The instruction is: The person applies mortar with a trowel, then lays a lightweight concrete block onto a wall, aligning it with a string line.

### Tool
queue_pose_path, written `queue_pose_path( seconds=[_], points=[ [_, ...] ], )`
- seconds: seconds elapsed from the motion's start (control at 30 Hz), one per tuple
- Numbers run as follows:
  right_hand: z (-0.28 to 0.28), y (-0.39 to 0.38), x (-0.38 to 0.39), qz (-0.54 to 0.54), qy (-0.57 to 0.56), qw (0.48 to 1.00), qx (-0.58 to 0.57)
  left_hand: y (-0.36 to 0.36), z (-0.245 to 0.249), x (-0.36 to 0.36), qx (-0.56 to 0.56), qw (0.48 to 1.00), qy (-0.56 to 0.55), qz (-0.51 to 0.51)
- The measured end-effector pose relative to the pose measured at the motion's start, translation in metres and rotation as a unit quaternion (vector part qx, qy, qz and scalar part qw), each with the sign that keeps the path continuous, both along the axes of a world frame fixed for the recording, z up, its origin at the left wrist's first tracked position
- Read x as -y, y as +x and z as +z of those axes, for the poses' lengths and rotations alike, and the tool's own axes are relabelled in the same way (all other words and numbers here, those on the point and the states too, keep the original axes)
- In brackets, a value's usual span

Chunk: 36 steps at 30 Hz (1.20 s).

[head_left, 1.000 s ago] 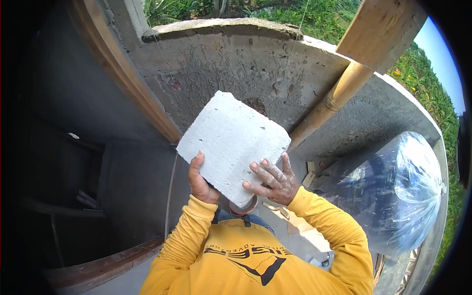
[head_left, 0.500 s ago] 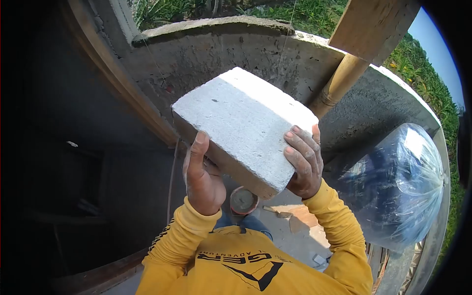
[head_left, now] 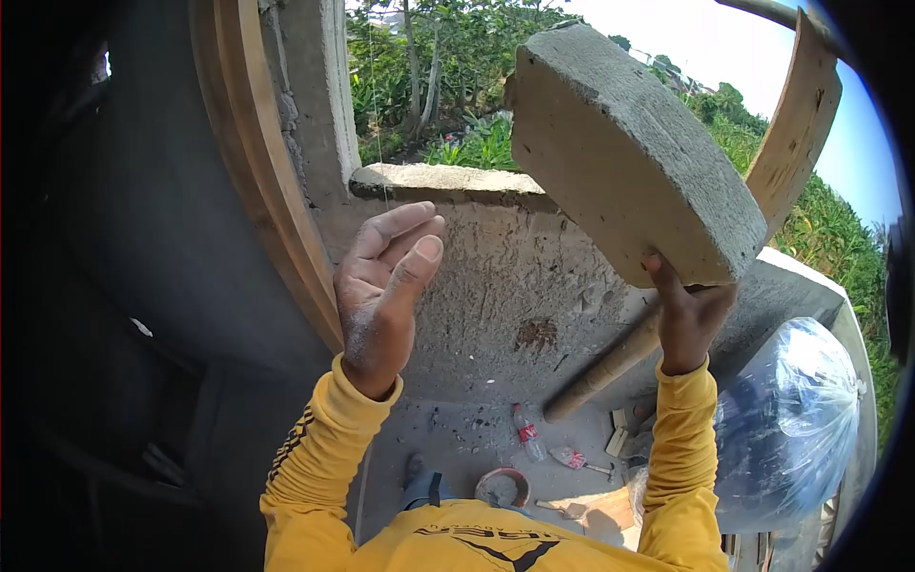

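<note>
A large grey block [head_left: 620,162] is raised at the upper right, tilted, with its top end in front of the greenery and sky. My right hand [head_left: 691,310] grips its lower end, with the thumb on the near face. Left of the block, my left hand [head_left: 386,296] is raised with nothing in it, its fingers slightly curved and the thumb apart. Behind both hands stands a rough low wall [head_left: 457,286] with a pale ledge.
A wooden frame [head_left: 262,181] rises at the left. A bamboo pole [head_left: 605,367] leans on the wall, beside a wrapped clear plastic bag [head_left: 786,429]. On the floor are a bucket of grey mix [head_left: 502,488], a plastic bottle [head_left: 527,431] and a trowel [head_left: 562,508].
My left hand has let go of the block. My right hand has lifted it up and to the right, and the view has tilted upward.
</note>
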State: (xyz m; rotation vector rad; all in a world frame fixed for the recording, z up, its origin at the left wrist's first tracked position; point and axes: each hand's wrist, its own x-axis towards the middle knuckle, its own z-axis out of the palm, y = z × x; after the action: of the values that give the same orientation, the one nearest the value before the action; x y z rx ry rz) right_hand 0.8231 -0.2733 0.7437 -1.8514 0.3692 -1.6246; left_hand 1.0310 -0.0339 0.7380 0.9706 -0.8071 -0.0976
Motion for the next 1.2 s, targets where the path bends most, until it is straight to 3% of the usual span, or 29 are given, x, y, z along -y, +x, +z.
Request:
queue_pose_path(
  seconds=[0.17, 0.4, 0.57, 0.7, 0.9, 1.2],
  points=[
    [0.033, 0.098, 0.010, 0.045, 0.025, 0.996, 0.069, 0.172, -0.005, -0.053, 0.040, 0.988, 0.003, 0.148],
    [0.042, 0.194, 0.028, 0.158, 0.086, 0.977, 0.113, 0.242, 0.004, -0.057, 0.105, 0.980, 0.077, 0.154],
    [0.045, 0.231, 0.037, 0.222, 0.121, 0.961, 0.114, 0.246, 0.000, -0.038, 0.144, 0.961, 0.162, 0.171],
    [0.040, 0.247, 0.047, 0.258, 0.139, 0.950, 0.107, 0.233, -0.029, -0.012, 0.166, 0.934, 0.250, 0.195],
    [0.030, 0.261, 0.070, 0.300, 0.160, 0.934, 0.106, 0.193, -0.089, 0.051, 0.360, 0.840, 0.270, 0.305],
    [0.025, 0.263, 0.091, 0.339, 0.176, 0.918, 0.110, 0.168, -0.105, 0.102, 0.317, 0.773, 0.378, 0.399]
  ],
)
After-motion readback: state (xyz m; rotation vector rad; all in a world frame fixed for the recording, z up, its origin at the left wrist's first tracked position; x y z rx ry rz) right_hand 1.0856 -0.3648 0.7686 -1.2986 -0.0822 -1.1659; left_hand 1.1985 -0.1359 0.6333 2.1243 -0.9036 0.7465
